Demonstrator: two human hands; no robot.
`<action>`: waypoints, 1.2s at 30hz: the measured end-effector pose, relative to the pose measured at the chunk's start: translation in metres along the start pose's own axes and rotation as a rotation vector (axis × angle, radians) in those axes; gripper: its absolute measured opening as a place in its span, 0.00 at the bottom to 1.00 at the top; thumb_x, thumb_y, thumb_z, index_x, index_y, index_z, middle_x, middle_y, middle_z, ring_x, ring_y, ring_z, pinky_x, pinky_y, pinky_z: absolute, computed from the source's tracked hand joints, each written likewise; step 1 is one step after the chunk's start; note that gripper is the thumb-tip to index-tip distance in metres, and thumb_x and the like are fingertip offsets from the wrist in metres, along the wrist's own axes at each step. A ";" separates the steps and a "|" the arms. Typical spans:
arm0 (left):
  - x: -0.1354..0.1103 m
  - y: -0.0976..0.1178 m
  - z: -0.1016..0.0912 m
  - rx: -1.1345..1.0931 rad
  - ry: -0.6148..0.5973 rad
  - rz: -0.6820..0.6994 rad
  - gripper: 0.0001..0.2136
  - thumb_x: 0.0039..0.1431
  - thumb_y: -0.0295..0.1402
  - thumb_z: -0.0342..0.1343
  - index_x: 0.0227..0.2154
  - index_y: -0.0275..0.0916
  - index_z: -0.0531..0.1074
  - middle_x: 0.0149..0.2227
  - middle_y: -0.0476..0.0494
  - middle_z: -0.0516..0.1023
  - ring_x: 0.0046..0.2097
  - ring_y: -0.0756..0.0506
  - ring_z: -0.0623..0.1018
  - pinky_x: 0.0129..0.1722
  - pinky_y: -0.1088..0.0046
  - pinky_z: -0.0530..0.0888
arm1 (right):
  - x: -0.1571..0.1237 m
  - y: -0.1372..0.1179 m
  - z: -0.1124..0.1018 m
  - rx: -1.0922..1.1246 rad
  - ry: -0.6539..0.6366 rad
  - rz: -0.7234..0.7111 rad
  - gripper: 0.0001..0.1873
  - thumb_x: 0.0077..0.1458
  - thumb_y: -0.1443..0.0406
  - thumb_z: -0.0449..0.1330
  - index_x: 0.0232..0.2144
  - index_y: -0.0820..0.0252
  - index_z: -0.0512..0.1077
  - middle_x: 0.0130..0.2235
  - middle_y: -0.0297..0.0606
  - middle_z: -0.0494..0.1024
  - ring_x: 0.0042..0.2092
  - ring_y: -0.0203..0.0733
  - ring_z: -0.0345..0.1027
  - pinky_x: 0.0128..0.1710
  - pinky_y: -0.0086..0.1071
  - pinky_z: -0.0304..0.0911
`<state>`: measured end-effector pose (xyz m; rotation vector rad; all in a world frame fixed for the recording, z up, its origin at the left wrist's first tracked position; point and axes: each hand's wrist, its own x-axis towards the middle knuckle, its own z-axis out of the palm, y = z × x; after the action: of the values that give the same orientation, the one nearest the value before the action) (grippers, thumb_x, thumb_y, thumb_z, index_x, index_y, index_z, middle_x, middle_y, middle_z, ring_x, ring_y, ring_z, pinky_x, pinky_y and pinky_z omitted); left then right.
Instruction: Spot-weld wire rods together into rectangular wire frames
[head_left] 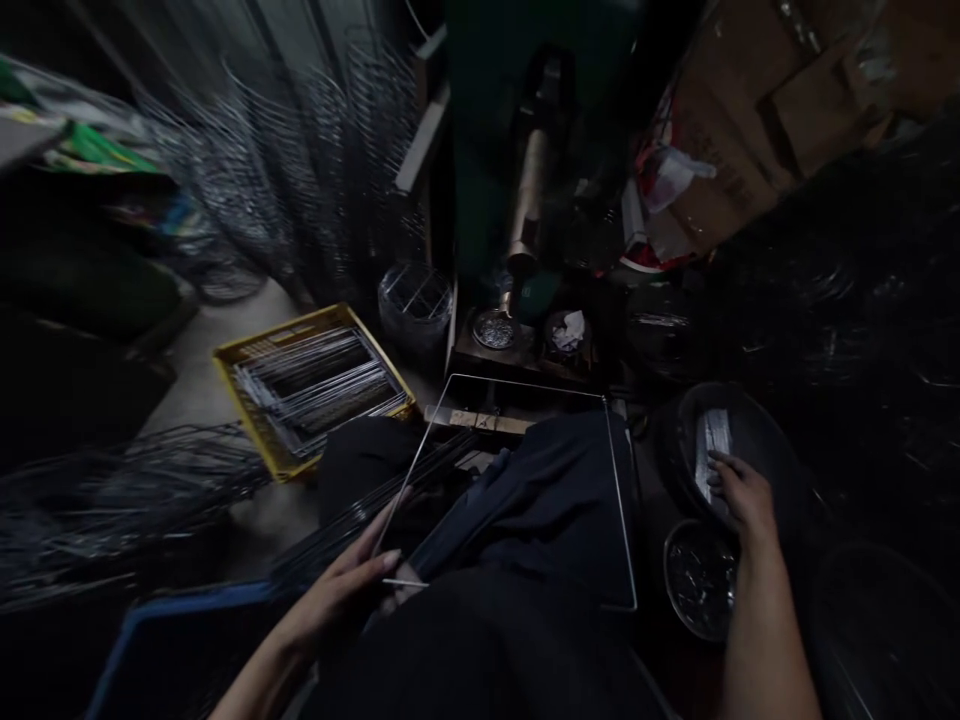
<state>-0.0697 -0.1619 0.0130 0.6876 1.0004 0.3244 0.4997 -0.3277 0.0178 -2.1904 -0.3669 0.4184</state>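
Note:
My left hand (360, 575) is closed around one corner of a thin rectangular wire frame (621, 500), which spans over my lap. Near my left thumb, a short wire end sticks out. At the right, my right hand (739, 488) reaches into a round dark tub, its fingertips on a bundle of short metal wires (714, 445). Whether those fingers grip a wire is too dim to make out. Below that tub sits a smaller round bowl (697, 580) with small shiny pieces in it. My dark trousers lie beneath the frame.
Ahead stands a dark green machine (487, 180) with a metal cylinder (529, 195). A yellow crate (281, 470) of wire pieces sits at left, with stacked wire racks (300, 170) behind. A blue bin (199, 600) is at lower left. Cardboard boxes (727, 150) are piled at upper right.

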 end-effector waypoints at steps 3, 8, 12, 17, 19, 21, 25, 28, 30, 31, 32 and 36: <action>-0.015 -0.001 -0.007 -0.047 0.074 0.042 0.48 0.54 0.42 0.63 0.70 0.43 0.38 0.26 0.41 0.78 0.24 0.43 0.76 0.21 0.74 0.71 | -0.023 -0.034 0.005 -0.041 -0.091 -0.144 0.33 0.44 0.49 0.65 0.48 0.65 0.76 0.39 0.48 0.80 0.39 0.48 0.76 0.38 0.38 0.73; -0.022 0.002 0.003 -0.052 0.158 0.121 0.50 0.54 0.41 0.64 0.69 0.46 0.34 0.27 0.41 0.79 0.25 0.43 0.77 0.21 0.75 0.71 | -0.061 -0.095 0.025 -0.234 -0.360 -0.412 0.39 0.44 0.48 0.68 0.58 0.55 0.70 0.56 0.42 0.73 0.59 0.54 0.64 0.62 0.47 0.56; -0.007 0.002 0.013 -0.057 0.135 0.138 0.50 0.55 0.40 0.63 0.69 0.46 0.32 0.28 0.41 0.79 0.25 0.42 0.78 0.22 0.73 0.73 | -0.096 -0.123 0.051 -0.326 -0.601 -0.613 0.42 0.48 0.50 0.67 0.63 0.54 0.64 0.61 0.42 0.66 0.62 0.54 0.60 0.65 0.50 0.51; 0.004 0.004 0.015 -0.039 0.044 0.137 0.52 0.54 0.40 0.64 0.69 0.45 0.29 0.28 0.40 0.80 0.26 0.41 0.78 0.23 0.71 0.74 | -0.127 -0.130 0.085 -0.494 -0.839 -0.850 0.42 0.52 0.52 0.66 0.65 0.49 0.58 0.64 0.42 0.62 0.66 0.53 0.52 0.67 0.58 0.38; 0.002 0.007 0.017 -0.043 0.063 0.154 0.51 0.54 0.40 0.64 0.69 0.45 0.31 0.28 0.41 0.79 0.26 0.41 0.78 0.23 0.71 0.74 | -0.131 -0.126 0.094 -0.536 -0.876 -0.867 0.42 0.52 0.52 0.66 0.66 0.49 0.57 0.63 0.43 0.63 0.66 0.53 0.51 0.66 0.59 0.36; -0.001 0.011 0.021 -0.048 0.096 0.159 0.50 0.54 0.39 0.63 0.69 0.47 0.33 0.28 0.42 0.79 0.26 0.42 0.78 0.24 0.72 0.74 | -0.133 -0.122 0.099 -0.572 -0.878 -0.868 0.42 0.52 0.52 0.66 0.65 0.50 0.57 0.63 0.43 0.64 0.66 0.53 0.51 0.66 0.60 0.35; -0.004 0.014 0.023 -0.055 0.100 0.131 0.49 0.55 0.39 0.64 0.69 0.47 0.33 0.28 0.41 0.79 0.26 0.42 0.78 0.24 0.72 0.74 | -0.135 -0.118 0.099 -0.622 -0.852 -0.875 0.41 0.53 0.51 0.65 0.65 0.52 0.57 0.63 0.44 0.63 0.66 0.52 0.51 0.66 0.60 0.34; -0.003 0.012 0.020 -0.058 0.081 0.154 0.50 0.55 0.39 0.63 0.69 0.46 0.32 0.28 0.40 0.79 0.26 0.41 0.78 0.24 0.71 0.74 | -0.139 -0.119 0.102 -0.629 -0.859 -0.893 0.41 0.53 0.52 0.65 0.65 0.52 0.57 0.63 0.44 0.63 0.66 0.52 0.51 0.66 0.59 0.32; 0.001 0.008 0.019 -0.076 0.070 0.162 0.50 0.55 0.39 0.63 0.69 0.47 0.31 0.28 0.41 0.79 0.26 0.41 0.78 0.23 0.72 0.74 | -0.143 -0.121 0.112 -0.619 -0.880 -0.893 0.41 0.53 0.53 0.66 0.65 0.52 0.58 0.63 0.45 0.63 0.66 0.52 0.52 0.66 0.59 0.32; 0.003 0.007 0.020 -0.091 0.062 0.160 0.50 0.55 0.39 0.63 0.69 0.47 0.31 0.27 0.41 0.79 0.26 0.41 0.78 0.23 0.72 0.74 | -0.147 -0.121 0.120 -0.609 -0.902 -0.892 0.40 0.52 0.54 0.66 0.65 0.52 0.59 0.63 0.45 0.64 0.66 0.52 0.53 0.66 0.59 0.32; 0.006 0.005 0.021 -0.106 0.047 0.158 0.50 0.55 0.39 0.63 0.69 0.47 0.30 0.28 0.42 0.79 0.25 0.42 0.78 0.24 0.72 0.74 | -0.151 -0.122 0.129 -0.593 -0.930 -0.892 0.40 0.52 0.55 0.66 0.64 0.52 0.59 0.62 0.45 0.64 0.66 0.52 0.53 0.66 0.59 0.33; 0.018 -0.002 0.032 -0.104 -0.068 0.159 0.49 0.57 0.39 0.61 0.69 0.46 0.28 0.29 0.40 0.80 0.26 0.42 0.78 0.26 0.72 0.74 | -0.178 -0.128 0.174 -0.475 -1.103 -0.936 0.44 0.49 0.54 0.69 0.65 0.50 0.59 0.63 0.42 0.64 0.66 0.50 0.53 0.66 0.59 0.32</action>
<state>-0.0331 -0.1659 0.0114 0.6808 0.8596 0.4859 0.2524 -0.2020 0.0488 -1.6985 -2.1277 1.0145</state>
